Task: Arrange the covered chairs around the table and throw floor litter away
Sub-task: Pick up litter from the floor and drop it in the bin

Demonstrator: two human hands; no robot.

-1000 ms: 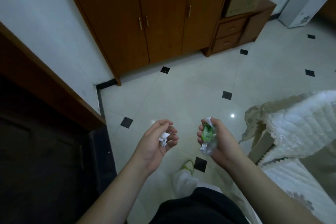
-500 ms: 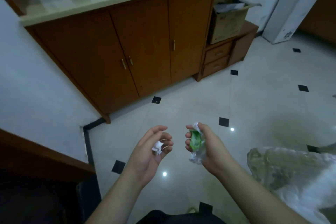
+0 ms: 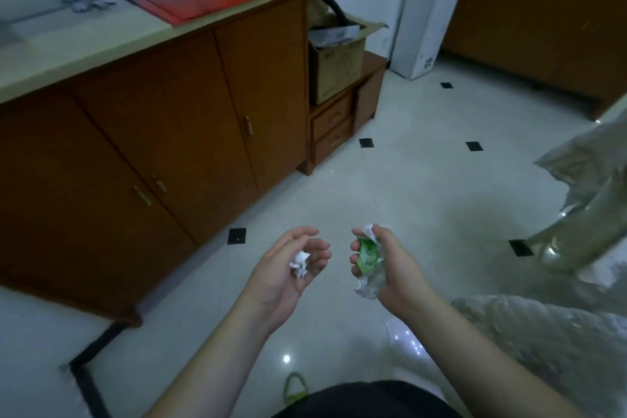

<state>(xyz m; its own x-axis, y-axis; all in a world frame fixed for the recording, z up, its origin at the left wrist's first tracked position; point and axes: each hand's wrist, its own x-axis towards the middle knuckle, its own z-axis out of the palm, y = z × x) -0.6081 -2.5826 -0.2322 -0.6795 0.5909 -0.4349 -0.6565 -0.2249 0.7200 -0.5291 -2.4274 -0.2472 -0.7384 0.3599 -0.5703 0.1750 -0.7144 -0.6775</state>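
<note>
- The left hand (image 3: pixel 288 268) curls its fingers (image 3: pixel 317 254) loosely round a crumpled white paper scrap (image 3: pixel 299 261); beside it, apart, the right hand (image 3: pixel 390 268) grips a green-and-clear plastic wrapper (image 3: pixel 368 256).
- Both hands hold the litter as they did a second ago, so the pick-up looks done.
- The covered chair (image 3: pixel 543 332) has slid to the right edge.
- The view has lifted: the wooden cabinet (image 3: pixel 169 146) top and a cardboard box (image 3: pixel 339 71) now show.
- No bin is visible, so disposal remains.
</note>
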